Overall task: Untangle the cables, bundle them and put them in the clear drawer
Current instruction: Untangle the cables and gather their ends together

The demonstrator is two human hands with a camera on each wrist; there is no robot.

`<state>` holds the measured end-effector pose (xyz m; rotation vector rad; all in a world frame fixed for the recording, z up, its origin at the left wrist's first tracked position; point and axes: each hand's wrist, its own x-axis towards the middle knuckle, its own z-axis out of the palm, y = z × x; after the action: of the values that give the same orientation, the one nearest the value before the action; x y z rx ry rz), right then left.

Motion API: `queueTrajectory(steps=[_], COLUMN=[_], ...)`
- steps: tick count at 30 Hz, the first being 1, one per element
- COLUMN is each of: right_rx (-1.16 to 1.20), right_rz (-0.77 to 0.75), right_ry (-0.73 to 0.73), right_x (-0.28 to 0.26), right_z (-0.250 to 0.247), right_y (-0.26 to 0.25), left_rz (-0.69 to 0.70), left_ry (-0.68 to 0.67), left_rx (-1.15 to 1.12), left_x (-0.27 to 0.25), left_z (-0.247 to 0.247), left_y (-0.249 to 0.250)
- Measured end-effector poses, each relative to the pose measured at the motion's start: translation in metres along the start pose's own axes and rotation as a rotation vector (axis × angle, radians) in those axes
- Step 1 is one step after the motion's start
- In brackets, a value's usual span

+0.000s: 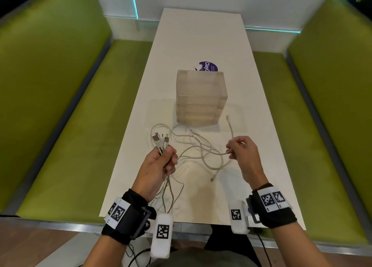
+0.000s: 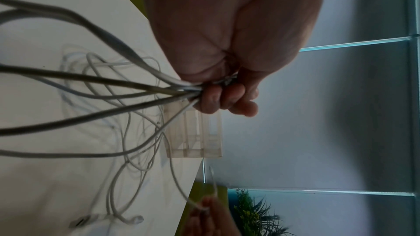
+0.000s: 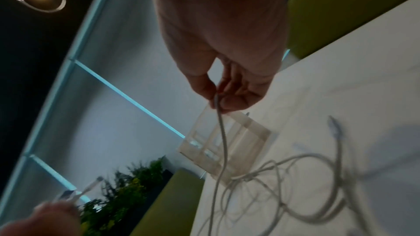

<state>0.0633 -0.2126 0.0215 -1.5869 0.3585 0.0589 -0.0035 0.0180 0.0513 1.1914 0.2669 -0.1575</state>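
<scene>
Several white cables (image 1: 198, 149) lie tangled on the white table (image 1: 201, 45) in front of a clear drawer unit (image 1: 201, 97). My left hand (image 1: 164, 158) grips a bunch of cable ends, their plugs (image 1: 160, 139) sticking up past the fist; in the left wrist view the strands (image 2: 136, 85) fan out from the curled fingers (image 2: 218, 100). My right hand (image 1: 234, 149) pinches one cable (image 3: 221, 132) between thumb and fingers, held above the table right of the tangle. That cable's free end (image 1: 227, 117) lies near the drawer unit's right corner.
Green upholstered benches (image 1: 60, 105) run along both sides of the narrow table. A purple round sticker (image 1: 209, 66) shows behind the drawer unit (image 3: 227, 143). A loose plug (image 1: 212, 179) rests on the table between my hands. The drawers all appear closed.
</scene>
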Motion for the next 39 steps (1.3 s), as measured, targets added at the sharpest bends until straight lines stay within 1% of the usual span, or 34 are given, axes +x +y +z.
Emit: queueTrajectory(steps=[3,5,6,8,12,15,17,20,23,24,26,28,30,33,36,37,39], right_rx=[0.01,-0.032,-0.061,-0.129,-0.21,-0.233,-0.239,-0.26,-0.289,-0.346,-0.584,-0.804,-0.884,-0.839,-0.752,-0.709,-0.592], right_rz=[-0.131,-0.163,-0.173,-0.196,-0.265,-0.322,-0.328,-0.322,-0.34,-0.351,-0.399,-0.412,-0.394,-0.355,-0.305,-0.298,-0.298], right_ry=[-0.267,-0.442,-0.506,-0.57,-0.574,-0.596,-0.602,-0.567,-0.587,-0.619,-0.695,-0.751,-0.771,-0.696,-0.632,-0.618,-0.617], right_x=[-0.027,-0.048,-0.057,-0.068,-0.076,-0.079,-0.079,-0.075,-0.074,-0.074,-0.067,-0.054,-0.035,-0.008,0.001,-0.001,-0.008], right_z=[0.018,0.033,0.041,0.053,0.065,0.073,0.077,0.077,0.078,0.078,0.078,0.075,0.069,0.055,0.048,0.048,0.054], right_y=[-0.021,-0.026,-0.026,-0.022,-0.013,-0.01,-0.01,-0.009,-0.01,-0.011,-0.011,-0.009,-0.001,0.014,0.015,0.013,0.006], left_rz=[0.024,0.042,0.051,0.07,0.083,0.064,0.063,0.087,0.12,0.134,0.152,0.191,0.256,0.349,0.405,0.397,0.321], left_ry=[0.031,0.054,0.056,0.053,0.056,0.016,-0.018,-0.062,-0.063,-0.044,0.004,0.045,0.096,0.161,0.238,0.268,0.299], left_rx=[-0.025,-0.06,-0.088,-0.141,-0.234,-0.264,-0.264,-0.248,-0.227,-0.235,-0.281,-0.332,-0.359,-0.4,-0.366,-0.344,-0.275], left_x=[0.001,0.003,0.003,0.002,0.0,-0.002,-0.003,-0.005,-0.005,-0.005,-0.005,-0.007,-0.009,-0.013,-0.015,-0.014,-0.009], left_z=[0.005,0.005,0.005,0.004,0.0,-0.001,-0.002,-0.005,-0.01,-0.011,-0.013,-0.017,-0.027,-0.052,-0.074,-0.078,-0.076], left_y=[0.0,0.0,0.0,0.0,0.002,0.002,0.003,0.004,0.004,0.005,0.01,0.021,0.033,0.052,0.06,0.058,0.048])
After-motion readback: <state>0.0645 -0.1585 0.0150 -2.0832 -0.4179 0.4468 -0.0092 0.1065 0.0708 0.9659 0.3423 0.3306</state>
